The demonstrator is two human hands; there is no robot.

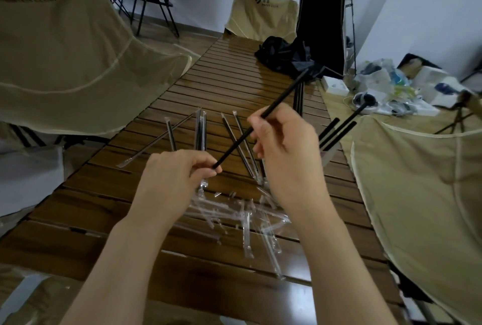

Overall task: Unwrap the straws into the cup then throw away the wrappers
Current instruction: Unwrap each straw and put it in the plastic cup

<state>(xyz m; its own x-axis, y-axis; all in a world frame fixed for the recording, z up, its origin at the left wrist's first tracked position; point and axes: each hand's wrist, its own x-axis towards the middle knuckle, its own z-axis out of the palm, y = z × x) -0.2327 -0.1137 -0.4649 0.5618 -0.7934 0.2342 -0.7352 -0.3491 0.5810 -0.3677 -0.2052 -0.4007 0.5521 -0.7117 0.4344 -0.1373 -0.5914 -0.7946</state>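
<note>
I hold one long thin black plastic straw [276, 113] up in the air between my two hands, slanted so its far end points up and away from me. My right hand [287, 147] pinches it near the middle, fingers curled in tight around it. My left hand [180, 168] is closed too. It grips the near tip of the straw and a clear crinkly plastic wrapper [203, 186] that hangs down under my fingers. I think I hold them like this so I can pull the straw out of its wrapper, and it looks almost all the way out.

The clear cup [329, 154] stands just behind my right hand, with a few black straws [339, 129] already sticking out of it. More straws still in their wrappers [200, 129] lie on the brown wooden slat table [234, 77] past my hands. A pile of empty clear wrappers [250, 220] lies near me, between my arms, not thrown away yet.
</note>
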